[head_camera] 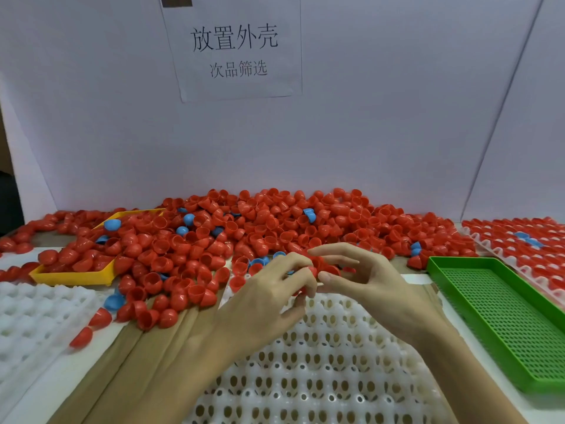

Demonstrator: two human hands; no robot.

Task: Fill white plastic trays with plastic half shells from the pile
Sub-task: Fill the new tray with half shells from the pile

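Both hands (pixel 318 280) pinch red shells (pixel 328 270) btwn pile (pixel 260 221) & tray (pixel 321 362).

One sheet of paper (pixel 235 47) noted, fixed to the white back wall (pixel 397 117) above the pile. Two lines of black printed Chinese characters legible on it. Upper line, in large type: 放置外壳. Lower line, in smaller type, centred beneath: 次品筛选. Dark patch at the sheet's top edge, unlettered. No other text, label, brand, number or sign legible anywhere else in view: none on the trays, shells, wall panels or table.
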